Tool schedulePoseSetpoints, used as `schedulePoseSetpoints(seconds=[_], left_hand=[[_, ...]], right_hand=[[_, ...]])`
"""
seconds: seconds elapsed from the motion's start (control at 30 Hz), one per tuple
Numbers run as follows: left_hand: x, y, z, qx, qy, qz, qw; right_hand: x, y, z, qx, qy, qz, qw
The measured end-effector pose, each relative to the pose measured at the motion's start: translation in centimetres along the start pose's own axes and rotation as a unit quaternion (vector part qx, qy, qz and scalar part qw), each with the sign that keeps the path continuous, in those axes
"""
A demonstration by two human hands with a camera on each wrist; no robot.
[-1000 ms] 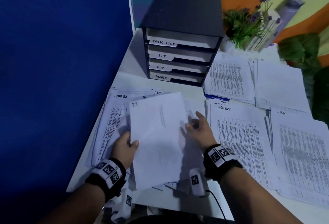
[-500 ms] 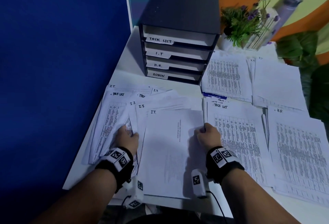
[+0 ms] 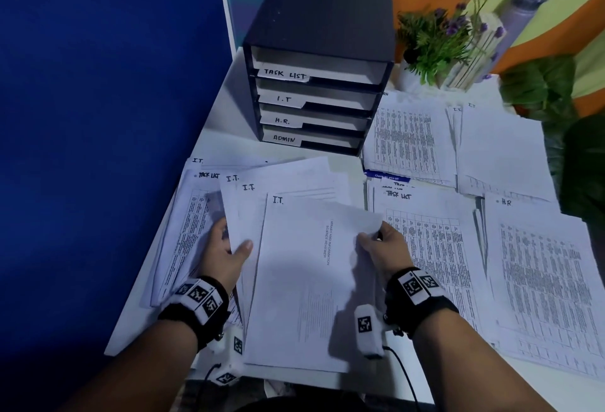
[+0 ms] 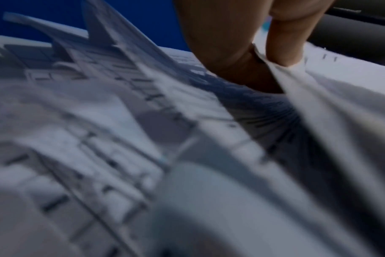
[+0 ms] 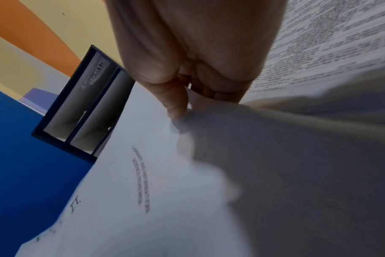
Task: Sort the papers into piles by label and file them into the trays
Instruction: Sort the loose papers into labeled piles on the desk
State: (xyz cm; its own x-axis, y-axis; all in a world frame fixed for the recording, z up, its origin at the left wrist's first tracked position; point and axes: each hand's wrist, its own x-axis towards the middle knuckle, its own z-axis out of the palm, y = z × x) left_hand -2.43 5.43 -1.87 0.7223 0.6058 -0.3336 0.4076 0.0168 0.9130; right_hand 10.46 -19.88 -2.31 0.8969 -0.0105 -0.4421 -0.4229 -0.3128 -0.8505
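Tray unit (image 3: 319,15): one, black, standing at the back of the white desk (image 3: 222,117). It held four trays, labelled from top to bottom TASK LIST (image 3: 284,74), I.T (image 3: 283,99), H.R. (image 3: 282,121) and ADMIN (image 3: 284,138).

Papers: several loose spreads, exact sheet count not readable.
- Held I.T. sheets (image 3: 304,280): three fanned corners marked I.T. showed, in front of the trays, near the desk's front edge.
- Left heap (image 3: 183,235): one corner marked TASK LIST, another marked I.T., lying under the held sheets.
- TASK LIST pile (image 3: 432,248): one, just right of the held sheets.
- H.R. pile (image 3: 543,280): one, at far right.
- Two more spreads lay behind these, beside the trays; one (image 3: 406,143) of printed tables, one (image 3: 501,153) marked I.T.

Hands: two, each with a marker-tagged wristband.
- Left hand (image 3: 226,254): gripped the left edge of the fanned sheets, thumb on top, fingers curled beneath.
- Right hand (image 3: 383,248): pinched the right edge of the top I.T. sheet, thumb pressed on its face, fingers folded behind; the edge was lifted and curled.

Other: one potted plant (image 3: 435,41) with purple flowers and one grey bottle (image 3: 520,9), behind the papers.
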Motion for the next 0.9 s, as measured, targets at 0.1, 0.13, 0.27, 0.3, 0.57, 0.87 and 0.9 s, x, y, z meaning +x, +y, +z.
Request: schedulePoseSetpoints(seconds=[0.1,0.13,0.27,0.3,0.57,0.87,0.9], left_hand=[[-0.3,-0.4,-0.6,0.017,-0.023,0.010,1.000],[-0.2,-0.5,-0.6,0.037,-0.029,0.005,0.999],[0.6,-1.4,-0.1,0.095,-0.041,-0.050,0.993],[0.9,-1.6,-0.1,0.071,-0.044,-0.064,0.994],[2.0,-1.8,0.6,-0.023,-0.053,-0.136,0.989],[2.8,-1.6,-0.1,0.056,-0.003,-0.065,0.996],[2.8,-1.6,-0.3,0.073,0.008,-0.063,0.995]], right_hand=[[0.3,0.6,-0.1,-0.027,-0.011,0.010,1.000],[0.3,0.8,-0.1,-0.043,-0.014,0.007,0.999],[0.4,1.4,0.4,-0.101,-0.010,-0.009,0.995],[0.4,1.4,0.5,-0.102,-0.014,-0.012,0.995],[0.5,0.6,0.7,-0.022,-0.039,0.000,0.999],[0.5,0.3,0.4,-0.048,-0.044,-0.001,0.998],[0.4,0.3,0.3,-0.044,-0.043,0.006,0.998]])
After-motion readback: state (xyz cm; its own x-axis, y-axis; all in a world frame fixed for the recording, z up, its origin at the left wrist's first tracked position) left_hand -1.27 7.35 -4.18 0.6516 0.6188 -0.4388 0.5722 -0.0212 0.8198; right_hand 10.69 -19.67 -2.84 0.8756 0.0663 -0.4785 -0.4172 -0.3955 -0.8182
